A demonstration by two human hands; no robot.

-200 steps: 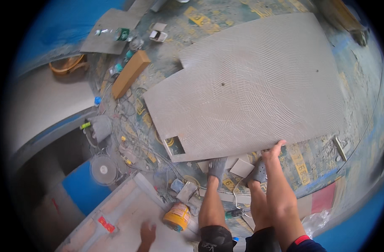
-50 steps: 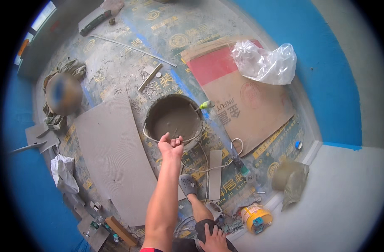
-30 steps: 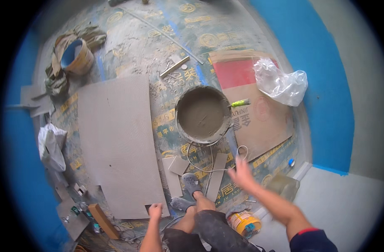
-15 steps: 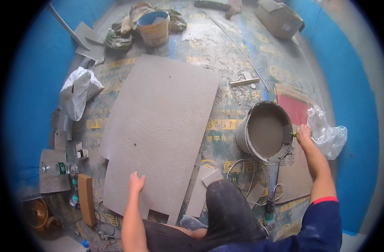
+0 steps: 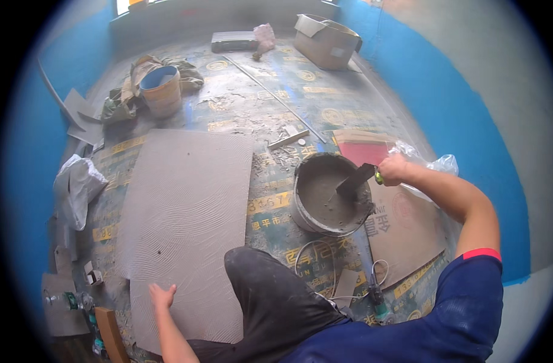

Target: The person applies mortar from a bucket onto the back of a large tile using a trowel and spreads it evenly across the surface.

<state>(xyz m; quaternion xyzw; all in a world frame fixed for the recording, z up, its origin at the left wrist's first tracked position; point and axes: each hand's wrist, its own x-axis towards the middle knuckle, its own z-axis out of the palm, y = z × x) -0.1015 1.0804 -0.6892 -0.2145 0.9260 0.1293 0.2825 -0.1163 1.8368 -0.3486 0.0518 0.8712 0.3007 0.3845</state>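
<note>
My right hand [image 5: 395, 169] is closed round the green handle of a trowel [image 5: 356, 180]. Its dark blade tilts down over the right rim of a bucket [image 5: 300, 215]. Grey wet mortar [image 5: 326, 195] fills much of that bucket, and a little seems to drip from the blade's tip. My left hand [image 5: 162, 296] holds nothing, its fingers apart, above or lightly touching the near left part of a large grey slab [image 5: 188, 175]. Curved comb ridges of a grey coat cover the slab. My bent knee hides its near right corner.
A power tool with a cord [image 5: 380, 305] lies below the bucket. Flat cardboard [image 5: 403, 242] and clear plastic [image 5: 442, 164] lie to its right. Farther off are a paint bucket [image 5: 161, 97], a carton [image 5: 326, 45] and a long thin rod [image 5: 276, 100]. A white bag [image 5: 77, 190] lies left.
The trowel blade has come up out of the mortar, with my right hand raised beside the bucket. The view has tilted up and turned right. My left hand stays over the slab.
</note>
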